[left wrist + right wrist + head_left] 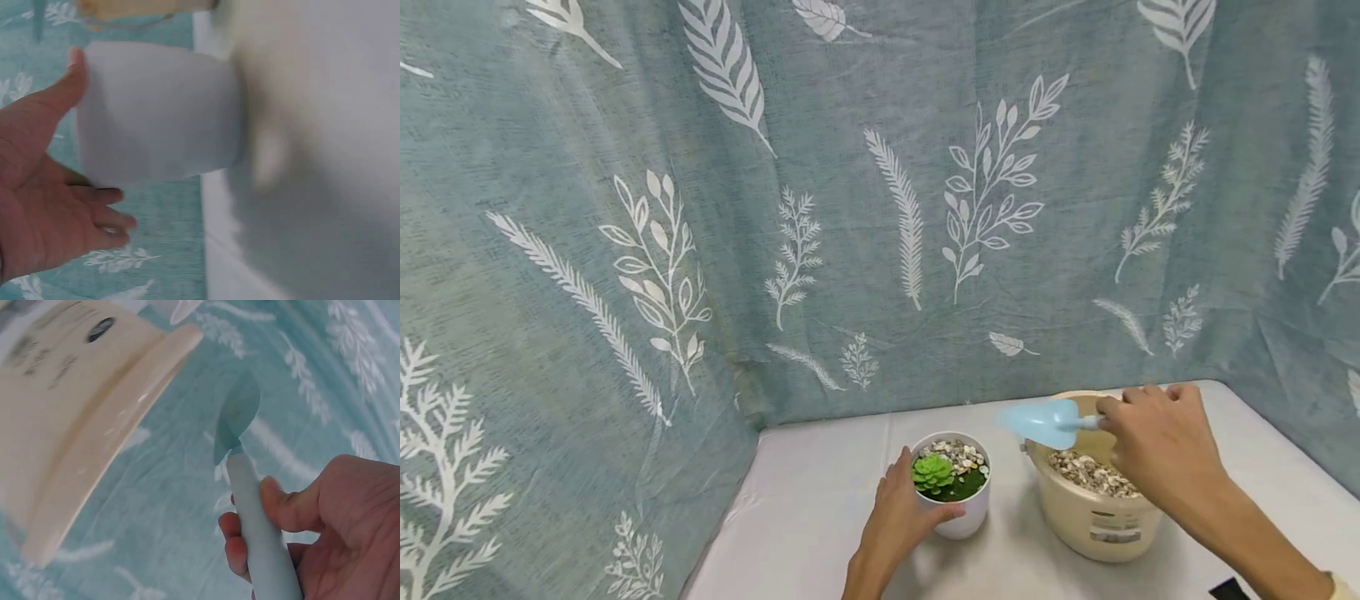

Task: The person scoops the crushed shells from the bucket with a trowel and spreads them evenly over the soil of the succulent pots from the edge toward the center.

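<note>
The white pot stands toward the far edge of the desk, held between the left hand's thumb and fingers, while the right hand grips the blue trowel, blade raised between pot and bucket. The head view shows a green succulent and pebbles inside the pot; the left wrist view, only its plain wall. The bucket, toward the desk's far right corner, holds more pebbles, its rim partly hidden by the right hand.

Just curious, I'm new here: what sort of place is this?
Perhaps a small indoor booth for tabletop work: leaf-patterned cloth hangs behind a white table, where a pot and bucket stand.
</note>
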### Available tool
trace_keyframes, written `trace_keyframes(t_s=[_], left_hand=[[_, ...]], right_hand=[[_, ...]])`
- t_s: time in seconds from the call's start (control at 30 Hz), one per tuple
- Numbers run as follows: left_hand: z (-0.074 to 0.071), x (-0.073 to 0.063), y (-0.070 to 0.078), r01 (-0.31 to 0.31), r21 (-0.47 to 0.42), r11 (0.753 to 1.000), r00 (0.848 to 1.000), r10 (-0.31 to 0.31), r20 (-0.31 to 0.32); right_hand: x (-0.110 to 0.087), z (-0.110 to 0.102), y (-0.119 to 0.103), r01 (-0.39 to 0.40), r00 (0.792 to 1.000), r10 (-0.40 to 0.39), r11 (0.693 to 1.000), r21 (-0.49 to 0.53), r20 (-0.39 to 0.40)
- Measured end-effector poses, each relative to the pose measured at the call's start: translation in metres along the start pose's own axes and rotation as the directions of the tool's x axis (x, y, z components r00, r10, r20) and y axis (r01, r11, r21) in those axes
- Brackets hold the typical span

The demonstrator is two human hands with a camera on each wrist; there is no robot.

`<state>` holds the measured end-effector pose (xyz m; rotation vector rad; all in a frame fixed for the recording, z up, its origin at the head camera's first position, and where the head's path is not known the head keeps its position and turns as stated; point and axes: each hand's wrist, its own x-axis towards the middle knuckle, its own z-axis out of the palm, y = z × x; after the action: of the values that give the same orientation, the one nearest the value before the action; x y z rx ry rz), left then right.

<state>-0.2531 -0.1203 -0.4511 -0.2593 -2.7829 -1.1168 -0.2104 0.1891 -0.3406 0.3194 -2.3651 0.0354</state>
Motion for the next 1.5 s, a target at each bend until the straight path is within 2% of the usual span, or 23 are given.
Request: trace_keyframes(t_s=[0.1,0.23,0.33,0.4,0.47,0.53,0.63,0.7,0.77,0.87,0.97,1.2,1.27,1.37,1.5], left_hand=[[-0.003,0.004,0.012,-0.060,0.029,0.998,0.998,0.060,0.001],[0.002,0.009,0.037,-0.167,0.011,0.986,0.986,0.168,-0.025],[0.014,0.013,0.056,-0.303,0.022,0.953,0.952,0.303,-0.033],[0.024,0.015,0.066,-0.376,0.046,0.926,0.926,0.377,-0.029],[0.035,0.016,0.073,-0.417,0.070,0.906,0.908,0.419,-0.016],[0.045,0.016,0.076,-0.422,0.083,0.903,0.906,0.423,0.001],[0.055,0.013,0.079,-0.405,0.103,0.909,0.914,0.406,0.007],[0.060,0.013,0.080,-0.398,0.123,0.909,0.916,0.401,0.002],[0.062,0.013,0.082,-0.394,0.137,0.909,0.918,0.397,0.005],[0.065,0.014,0.087,-0.398,0.124,0.909,0.917,0.399,0.019],[0.070,0.013,0.091,-0.408,0.097,0.908,0.913,0.407,0.030],[0.077,0.016,0.098,-0.453,0.102,0.886,0.891,0.454,0.012],[0.078,0.017,0.099,-0.456,0.115,0.882,0.889,0.459,0.006],[0.079,0.019,0.099,-0.448,0.114,0.887,0.893,0.450,0.013],[0.079,0.020,0.099,-0.452,0.096,0.887,0.892,0.451,0.027]], right_hand=[[-0.012,-0.003,0.021,0.003,0.997,-0.004,1.000,-0.015,-0.073],[-0.024,-0.002,0.048,-0.008,0.995,0.003,0.999,-0.051,-0.095],[-0.025,0.004,0.062,-0.002,0.999,-0.002,0.995,-0.098,-0.047],[-0.020,0.013,0.067,0.058,0.997,-0.063,0.989,-0.134,-0.035],[-0.012,0.025,0.069,0.157,0.985,-0.166,0.973,-0.167,-0.039],[-0.003,0.037,0.068,0.263,0.960,-0.278,0.939,-0.219,-0.037],[0.010,0.055,0.064,0.385,0.915,-0.404,0.875,-0.293,-0.004],[0.016,0.064,0.060,0.421,0.900,-0.433,0.838,-0.348,0.047],[0.020,0.074,0.057,0.439,0.893,-0.441,0.813,-0.383,0.087],[0.020,0.087,0.053,0.441,0.894,-0.430,0.794,-0.419,0.126],[0.015,0.097,0.054,0.436,0.898,-0.417,0.799,-0.414,0.140],[0.009,0.099,0.063,0.357,0.932,-0.307,0.869,-0.341,0.194],[0.009,0.100,0.065,0.337,0.936,-0.287,0.896,-0.287,0.204],[0.007,0.103,0.066,0.291,0.944,-0.248,0.937,-0.192,0.219],[0.004,0.104,0.063,0.171,0.956,-0.146,0.982,-0.080,0.255]])
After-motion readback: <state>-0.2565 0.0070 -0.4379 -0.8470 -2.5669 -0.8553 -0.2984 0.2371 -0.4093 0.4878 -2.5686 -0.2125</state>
